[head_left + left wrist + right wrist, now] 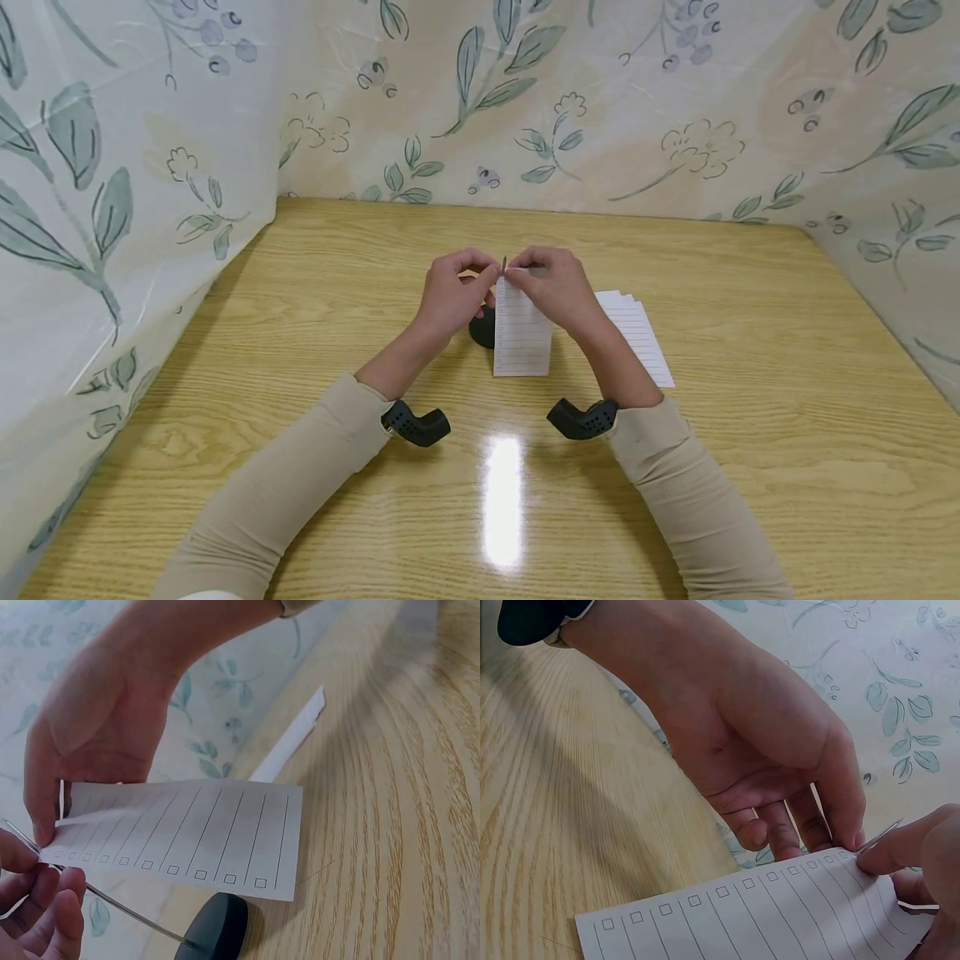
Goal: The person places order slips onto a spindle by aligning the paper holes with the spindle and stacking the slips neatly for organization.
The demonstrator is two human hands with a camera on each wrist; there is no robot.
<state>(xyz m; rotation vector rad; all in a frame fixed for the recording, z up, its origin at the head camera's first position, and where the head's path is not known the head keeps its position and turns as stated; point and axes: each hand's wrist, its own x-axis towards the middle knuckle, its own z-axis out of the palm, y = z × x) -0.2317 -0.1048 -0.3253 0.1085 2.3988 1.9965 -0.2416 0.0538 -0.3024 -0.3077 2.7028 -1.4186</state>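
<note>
A narrow lined checklist sheet (pixel 522 342) hangs upright by its top edge between the two hands. My left hand (pixel 457 287) pinches its top left corner between thumb and finger. Near the same edge, a little to the right, my right hand (pixel 558 287) pinches the paper (pixel 727 915). A thin metal rod (pixel 135 919) rises from a round black base (pixel 217 926) standing on the table. The rod's tip (pixel 504 265) shows just above the sheet's top edge, between the fingertips of both hands. Most of the rod is hidden behind the sheet in the head view.
Several loose lined sheets (pixel 637 333) lie fanned on the wooden table (pixel 750 467), just right of the right forearm. Leaf-patterned cloth (pixel 465 100) hangs along the back and both sides. Black wrist-worn devices (pixel 420 425) sit at both cuffs.
</note>
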